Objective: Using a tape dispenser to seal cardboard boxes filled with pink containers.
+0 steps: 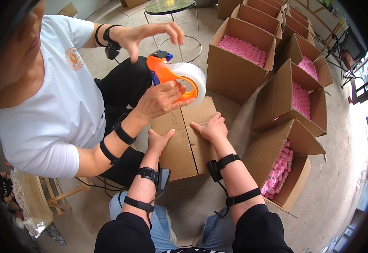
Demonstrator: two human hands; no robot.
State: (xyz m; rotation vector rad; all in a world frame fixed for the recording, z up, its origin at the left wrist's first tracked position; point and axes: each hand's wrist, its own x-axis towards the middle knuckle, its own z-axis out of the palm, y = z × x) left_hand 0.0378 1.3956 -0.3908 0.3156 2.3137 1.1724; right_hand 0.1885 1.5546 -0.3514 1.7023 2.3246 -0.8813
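Note:
A closed cardboard box (174, 158) sits in front of me, its two top flaps meeting at a narrow dark seam. My left hand (160, 140) grips its left side, thumb lying on the top. On the opposite side my right hand (212, 127) holds the box, with the thumb pressed on the right flap and fingers curled over the edge. Just above the box's far end, a co-worker's hand (163, 99) holds an orange and blue tape dispenser (196, 86) with a wide clear roll. The co-worker's other hand (152, 36) is raised, fingers apart, beyond the dispenser.
Open cartons of pink pieces line the right side, the nearest carton (262, 158) close to my right forearm. A co-worker in a white shirt (45, 109) sits at left. Behind stands a round stool (169, 6); a wooden bench (34, 194) is at lower left.

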